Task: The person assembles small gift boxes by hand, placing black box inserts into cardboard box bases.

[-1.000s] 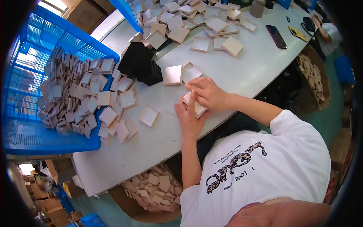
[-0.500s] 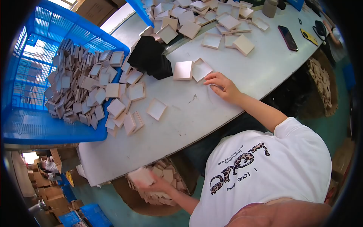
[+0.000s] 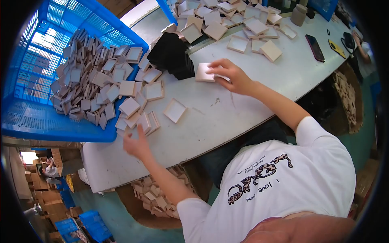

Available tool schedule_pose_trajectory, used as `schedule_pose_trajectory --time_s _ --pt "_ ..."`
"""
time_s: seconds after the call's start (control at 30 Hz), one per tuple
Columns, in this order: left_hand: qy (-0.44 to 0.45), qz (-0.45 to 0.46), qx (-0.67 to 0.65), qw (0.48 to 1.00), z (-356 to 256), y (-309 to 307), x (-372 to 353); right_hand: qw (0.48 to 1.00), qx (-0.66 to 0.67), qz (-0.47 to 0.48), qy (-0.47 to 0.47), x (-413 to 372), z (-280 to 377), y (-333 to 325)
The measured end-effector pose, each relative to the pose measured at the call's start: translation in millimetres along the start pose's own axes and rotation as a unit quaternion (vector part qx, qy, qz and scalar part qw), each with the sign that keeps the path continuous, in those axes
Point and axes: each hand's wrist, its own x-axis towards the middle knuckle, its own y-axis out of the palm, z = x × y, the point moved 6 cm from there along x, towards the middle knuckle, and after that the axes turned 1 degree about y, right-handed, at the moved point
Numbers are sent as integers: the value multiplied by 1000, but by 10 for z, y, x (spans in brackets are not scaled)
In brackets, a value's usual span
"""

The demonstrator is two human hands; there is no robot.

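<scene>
My right hand (image 3: 231, 77) is at the middle of the table, its fingers closed on the right side of a small pale square box (image 3: 204, 73). Beside that box stands a stack of black pieces (image 3: 172, 56). My left hand (image 3: 137, 144), slightly blurred, reaches to the table's left part with its fingers apart and nothing seen in it. Its fingertips come up to a small square box piece (image 3: 143, 122) at the edge of a loose group; whether they touch cannot be made out. A shallow open square tray (image 3: 175, 110) lies alone between my hands.
A blue plastic basket (image 3: 81, 135) full of box pieces lies tipped at the left. More pieces (image 3: 214, 30) are heaped at the back. A phone (image 3: 315, 47) and a grey jar (image 3: 299, 15) are at the right. Below the table edge, a bin holds box pieces (image 3: 152, 194).
My left hand has moved from above the lower bin, where it held a box, up to the loose pieces, without it. My right hand has moved left onto the square box.
</scene>
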Motion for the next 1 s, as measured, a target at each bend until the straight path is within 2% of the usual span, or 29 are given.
schedule_pose_trajectory --time_s 0.07,0.17,0.27,0.3,0.33,0.37,0.4,0.43,0.47,0.5,0.53,0.57,0.6,0.67,0.77,0.87,0.93,1.0 --pt "-51 165 78 982 -249 366 266 999 -30 -15 -33 361 -129 128" --pt "-17 288 85 954 -456 643 316 990 -110 -21 -85 833 -239 373" --pt "76 279 43 956 -641 669 171 990 -124 22 -61 1075 -424 682" --pt "75 275 9 959 -714 591 94 989 -123 50 -61 1133 -506 827" --pt "112 224 -68 966 -761 467 -4 987 -131 76 -59 1179 -620 952" --pt "155 174 -153 960 -817 357 -126 988 -97 55 -111 1173 -649 1032" --pt "40 249 -274 928 -939 227 -259 986 -92 70 -117 1193 -628 1057" --pt "88 194 -365 906 -1158 59 -431 984 -102 57 -133 1179 -577 1053" --pt "169 177 -351 904 -1291 -25 -626 987 -97 68 -113 1187 -584 1097" --pt "209 183 -407 870 -1448 -45 -830 981 -137 100 -97 1222 -581 1115" --pt "216 229 -471 824 -1613 4 -1031 976 -154 138 -65 1253 -600 1138" --pt "220 280 -521 776 -1739 76 -1213 982 -136 131 -22 1252 -609 1118" --pt "234 307 -503 773 -1799 210 -1376 973 -175 152 -11 1263 -652 1195" --pt "256 344 -451 783 -1869 451 -1624 971 -205 111 -53 1231 -607 1237" --pt "306 306 -324 841 -2145 395 -1801 949 -264 100 -138 1216 -472 1144" --pt "332 278 -274 859 -2134 449 -1823 934 -235 -112 -245 1105 -147 756" --pt "324 281 -271 862 -2089 481 -1800 926 -216 -167 -262 1020 48 536" --pt "313 286 -274 863 -2036 494 -1794 937 -157 -158 -268 758 244 281"
